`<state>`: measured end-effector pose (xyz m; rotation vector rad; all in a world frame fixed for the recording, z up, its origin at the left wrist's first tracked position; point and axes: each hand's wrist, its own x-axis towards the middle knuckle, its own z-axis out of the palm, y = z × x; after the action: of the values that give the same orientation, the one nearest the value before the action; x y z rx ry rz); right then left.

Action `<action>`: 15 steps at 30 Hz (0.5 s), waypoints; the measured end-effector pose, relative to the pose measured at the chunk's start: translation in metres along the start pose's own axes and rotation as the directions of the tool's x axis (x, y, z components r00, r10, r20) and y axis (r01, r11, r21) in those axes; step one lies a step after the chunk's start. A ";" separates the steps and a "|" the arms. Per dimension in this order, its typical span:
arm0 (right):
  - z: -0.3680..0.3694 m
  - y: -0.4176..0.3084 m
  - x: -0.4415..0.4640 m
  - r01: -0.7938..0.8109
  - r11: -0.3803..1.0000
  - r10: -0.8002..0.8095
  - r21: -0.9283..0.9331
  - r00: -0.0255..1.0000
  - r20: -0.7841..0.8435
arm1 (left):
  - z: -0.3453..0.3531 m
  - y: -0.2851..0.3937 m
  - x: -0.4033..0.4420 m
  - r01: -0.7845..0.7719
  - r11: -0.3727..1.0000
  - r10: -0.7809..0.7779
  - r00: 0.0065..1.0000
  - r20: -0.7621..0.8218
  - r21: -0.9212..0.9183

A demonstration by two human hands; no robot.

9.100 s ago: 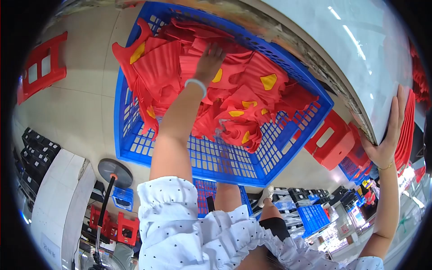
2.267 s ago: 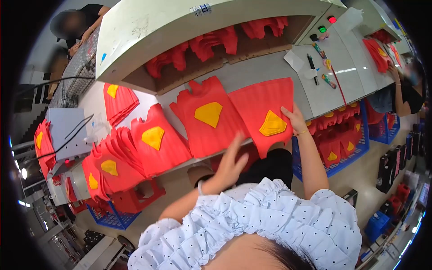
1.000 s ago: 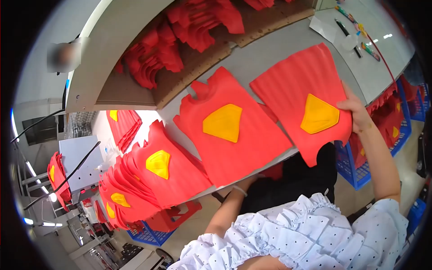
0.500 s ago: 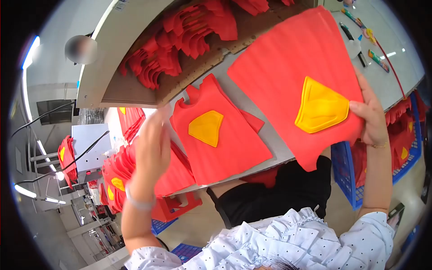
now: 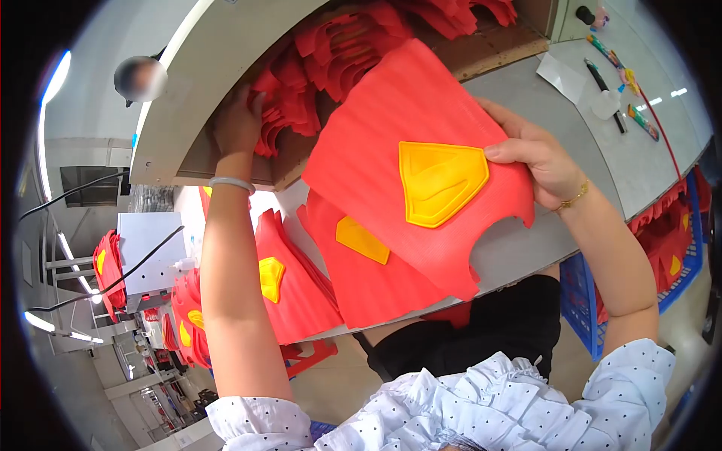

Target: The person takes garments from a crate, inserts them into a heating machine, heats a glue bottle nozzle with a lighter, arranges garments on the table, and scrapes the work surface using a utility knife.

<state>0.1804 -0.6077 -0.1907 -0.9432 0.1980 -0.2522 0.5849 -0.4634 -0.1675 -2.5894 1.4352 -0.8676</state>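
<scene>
My right hand (image 5: 540, 158) pinches a red fabric garment piece (image 5: 376, 113) by its edge, thumb on top near the yellow shield-shaped patch (image 5: 444, 184). This piece is tilted above the table and partly covers another red piece with a yellow patch (image 5: 362, 239). My left hand (image 5: 239, 124) reaches into the shelf opening, at the left end of the stacked red fabric pieces (image 5: 289, 98). Its fingertips are dim and partly hidden against the stack, so I cannot make out whether they grip a piece.
More red pieces with yellow patches (image 5: 289, 278) lie on the table to the left. A white slip (image 5: 560, 77), a black pen (image 5: 605, 94) and small coloured tools lie at the upper right. A blue crate (image 5: 583, 301) with red pieces stands on the right, below the table.
My left hand has moved up from over the table into the shelf opening. My right hand has carried the red piece left, over the one lying on the table.
</scene>
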 end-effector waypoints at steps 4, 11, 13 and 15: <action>0.006 0.000 0.012 0.023 0.997 -0.028 0.072 0.997 0.076 | 0.001 -0.005 0.004 0.273 0.960 -0.240 0.918 0.316 -0.065; 0.048 0.005 0.078 0.056 0.990 -0.069 0.130 0.993 0.099 | -0.016 0.015 -0.048 0.177 0.930 -0.045 0.925 0.378 -0.322; 0.061 0.009 0.104 0.053 0.988 -0.066 0.143 0.994 0.088 | -0.029 0.017 -0.060 0.213 0.846 0.076 0.859 0.506 -0.489; 0.075 0.013 0.131 0.051 0.987 -0.064 0.154 0.995 0.079 | -0.027 0.020 -0.062 0.239 0.791 0.144 0.821 0.552 -0.563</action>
<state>0.3278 -0.5815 -0.1659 -0.8067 0.0732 -0.2765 0.5312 -0.4199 -0.1784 -2.9130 1.6201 0.4964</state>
